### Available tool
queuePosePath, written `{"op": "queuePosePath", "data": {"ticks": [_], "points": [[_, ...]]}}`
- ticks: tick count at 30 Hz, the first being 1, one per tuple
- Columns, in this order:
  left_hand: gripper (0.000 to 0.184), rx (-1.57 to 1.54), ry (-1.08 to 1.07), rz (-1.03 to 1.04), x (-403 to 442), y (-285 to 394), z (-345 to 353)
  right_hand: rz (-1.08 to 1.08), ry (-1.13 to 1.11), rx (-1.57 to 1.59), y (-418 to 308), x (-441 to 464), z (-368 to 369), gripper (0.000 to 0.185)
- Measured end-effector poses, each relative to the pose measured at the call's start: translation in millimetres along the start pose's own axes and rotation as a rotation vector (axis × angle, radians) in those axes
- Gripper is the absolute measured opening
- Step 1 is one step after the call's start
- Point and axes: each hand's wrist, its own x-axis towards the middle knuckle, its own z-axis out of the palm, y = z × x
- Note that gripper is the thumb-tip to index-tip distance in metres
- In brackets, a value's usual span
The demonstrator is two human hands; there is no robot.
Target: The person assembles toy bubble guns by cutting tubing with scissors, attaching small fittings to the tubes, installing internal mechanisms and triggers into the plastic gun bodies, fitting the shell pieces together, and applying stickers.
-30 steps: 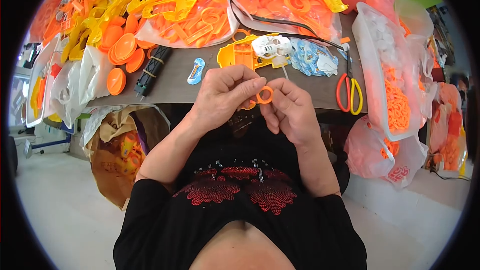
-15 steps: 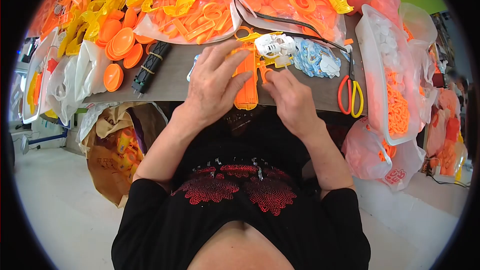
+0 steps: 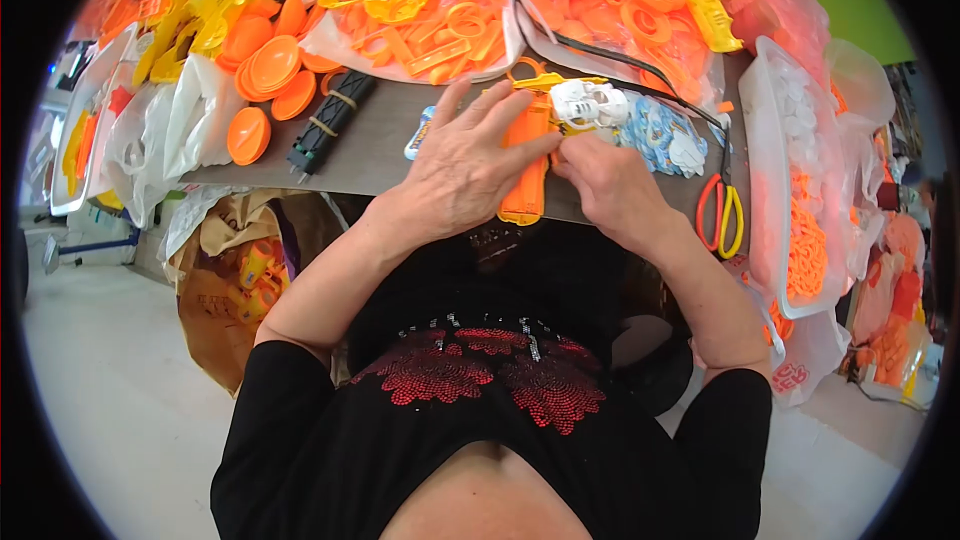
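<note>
A long orange plastic piece [image 3: 523,203] lies at the table's front edge, pointing away from me. My left hand [image 3: 465,165] rests over its left side, fingers spread, with the thumb reaching across it. Close to its right edge, my right hand [image 3: 612,185] is closed in a pinch; whatever the fingertips hold is hidden. Just beyond that hand sits a white plastic part [image 3: 590,104] with cut-out holes, against yellow plastic [image 3: 548,81]. To the right is a pile of blue printed cutouts [image 3: 665,135].
Scissors [image 3: 720,215] with red and yellow handles lie at the right, beside a long white bin [image 3: 768,190]. A black banded bundle [image 3: 332,123] and orange discs [image 3: 272,65] are on the left. Orange pieces [image 3: 450,35] heap at the back. Below hangs a paper bag [image 3: 212,320].
The view has shifted, so the table sits further right. My right fingers have closed in toward the left thumb, and the small orange loop seen there before is now hidden.
</note>
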Motion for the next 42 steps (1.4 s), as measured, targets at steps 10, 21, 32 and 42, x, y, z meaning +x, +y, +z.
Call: {"op": "queuePosePath", "data": {"ticks": [10,21,32,42], "points": [[0.032,-0.037,0.042,-0.026,0,1,7,0.043,-0.085,-0.092,-5,2,3,0.012],[0.040,0.237,0.187,-0.564,-58,-44,-73,0.197,0.193,-0.038,-36,-21,0,0.031],[0.041,-0.816,0.592,-0.951,-71,-53,-76,0.078,0.099,-0.208,-42,-21,27,0.057],[0.024,-1.566,0.337,-0.724,35,-37,-37,-0.074,0.143,-0.232,-31,-16,34,0.050]]}}
